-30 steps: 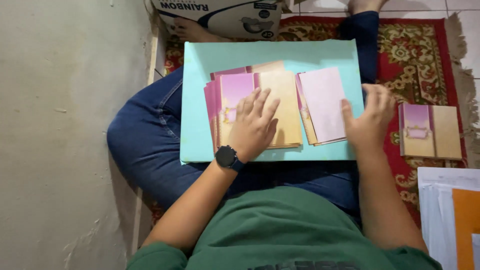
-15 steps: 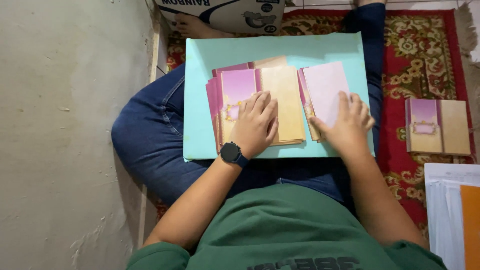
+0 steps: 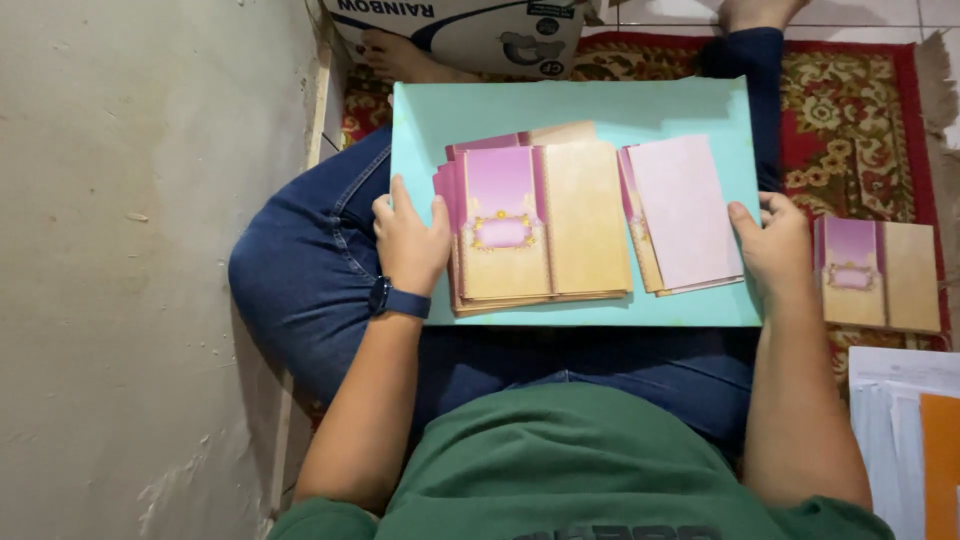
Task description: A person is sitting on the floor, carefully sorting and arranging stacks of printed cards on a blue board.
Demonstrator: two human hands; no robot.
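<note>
Two card stacks lie on the turquoise board [image 3: 575, 105] across your lap. Left stack [image 3: 535, 225]: opened cards, purple panel beside tan panel, edges fanned at the left and top. Right stack [image 3: 680, 215]: pale pink face up, tilted a little, just beside the first with a narrow gap.

Left hand [image 3: 410, 245]: flat at the left stack's left edge, fingers spread and loose, thumb touching the card edge, gripping nothing. Right hand [image 3: 775, 245]: at the board's right edge, fingers curled; whether they clasp the board or merely rest on it cannot be told.

Handling, as a judgement: press the fanned edges square with your left palm, and hold the board level so that neither stack slides.

Surroundings: one more opened card [image 3: 878, 275] on the red rug [image 3: 850, 110], near your right hand. White and orange sheets [image 3: 905, 440] at lower right. Cardboard box [image 3: 460, 30] beyond the board. Bare wall [image 3: 130, 270] close on your left, limiting elbow room.
</note>
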